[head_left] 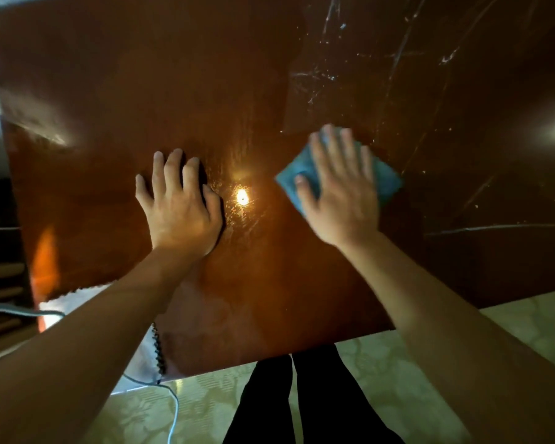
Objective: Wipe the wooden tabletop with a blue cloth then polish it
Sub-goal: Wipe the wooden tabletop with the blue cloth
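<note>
A glossy brown wooden tabletop [173, 75] fills most of the view. My right hand [340, 190] lies flat with straight fingers on a folded blue cloth [386, 179], pressing it against the wood right of centre; the hand looks slightly blurred. My left hand [177, 203] rests palm down on the bare wood left of centre, fingers spread. A bright lamp reflection [241, 197] shines between the two hands. The far right part of the top carries whitish streaks and scratches [327, 75].
A white cloth with a dark stitched edge [148, 354] hangs over the table's near left corner. A pale cable [173, 408] runs down to the greenish patterned floor [366, 363]. My dark-trousered legs [289, 402] stand at the near edge. Wooden slats [0, 270] sit left.
</note>
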A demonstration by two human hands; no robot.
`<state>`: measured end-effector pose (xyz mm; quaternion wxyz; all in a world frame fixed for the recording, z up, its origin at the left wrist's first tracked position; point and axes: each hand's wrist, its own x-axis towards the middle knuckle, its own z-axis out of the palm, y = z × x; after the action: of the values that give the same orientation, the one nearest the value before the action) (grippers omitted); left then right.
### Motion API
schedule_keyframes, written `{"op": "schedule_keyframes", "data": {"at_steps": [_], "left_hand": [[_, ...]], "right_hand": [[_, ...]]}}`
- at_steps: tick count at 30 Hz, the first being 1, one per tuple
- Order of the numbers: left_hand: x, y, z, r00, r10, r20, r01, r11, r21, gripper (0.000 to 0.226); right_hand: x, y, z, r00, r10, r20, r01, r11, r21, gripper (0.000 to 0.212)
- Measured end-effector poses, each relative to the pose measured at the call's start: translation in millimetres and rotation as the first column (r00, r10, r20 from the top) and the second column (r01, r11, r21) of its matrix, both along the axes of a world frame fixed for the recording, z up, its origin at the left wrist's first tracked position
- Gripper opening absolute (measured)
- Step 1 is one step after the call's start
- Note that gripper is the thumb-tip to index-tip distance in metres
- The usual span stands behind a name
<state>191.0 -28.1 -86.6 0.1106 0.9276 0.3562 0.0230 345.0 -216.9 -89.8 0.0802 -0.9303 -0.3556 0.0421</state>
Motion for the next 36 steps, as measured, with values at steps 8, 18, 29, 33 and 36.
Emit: {"op": "schedule_keyframes", "data": {"at_steps": [8,18,29,33,36], "left_hand": [[27.9,-2.5,11.9,0.997,0.028,0.07,-0.027,0.999,-0.018,0.037],[78.8,18.5,11.7,1.0,-0.019,-0.007,0.019,0.997,-0.08,0.049],[133.8,32.5,6.8,0.996,-0.024,-0.083,0.02,0.999,-0.046,0.052],[138.7,33.5,1.9,0.994,-0.013,-0.111,0.01,0.999,-0.033,0.056],[137.8,32.8,-1.2,0.995,-0.004,-0.095,0.002,1.0,-0.024,0.057]], "right_hand": [[1.2,9.8,4.5,0.966,-0.257,-0.02,0.257,0.966,-0.023,0.071],[24.9,42.0,0.0,0.997,0.069,-0.046,-0.07,0.998,-0.011,0.07],[-4.3,27.0,0.3,0.946,0.319,-0.066,-0.32,0.948,-0.005,0.069],[80.8,50.8,-1.1,0.958,0.285,-0.028,-0.285,0.958,-0.019,0.069],[144.9,71.9,4.6,0.989,0.147,-0.021,-0.149,0.983,-0.108,0.072]]}}
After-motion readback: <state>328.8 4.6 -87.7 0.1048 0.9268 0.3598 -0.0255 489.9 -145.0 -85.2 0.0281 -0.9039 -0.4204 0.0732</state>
